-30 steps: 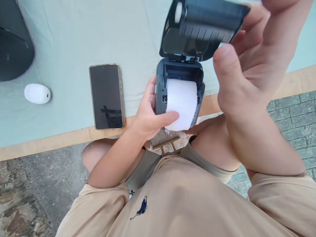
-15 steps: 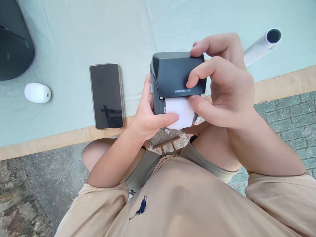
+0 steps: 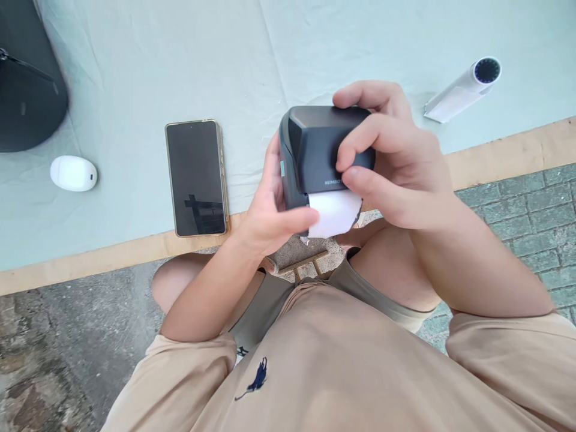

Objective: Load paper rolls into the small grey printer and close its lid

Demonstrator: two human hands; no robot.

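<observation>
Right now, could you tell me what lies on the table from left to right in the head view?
Dark rounded object → white oval device → phone → left hand → label printer, with white paper hanging from its slot → right hand → white tube.

Printer (image 3: 315, 150) logo — half-hidden under fingers (image 3: 360, 138)

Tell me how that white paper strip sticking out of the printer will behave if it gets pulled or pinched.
The white paper strip looks thin and floppy; its free end already curves below the dark printer. Its lower edge looks ragged, so it probably tears easily. The left hand and right hand grip the printer from both sides, so a gentle pull should not shift it.
</observation>
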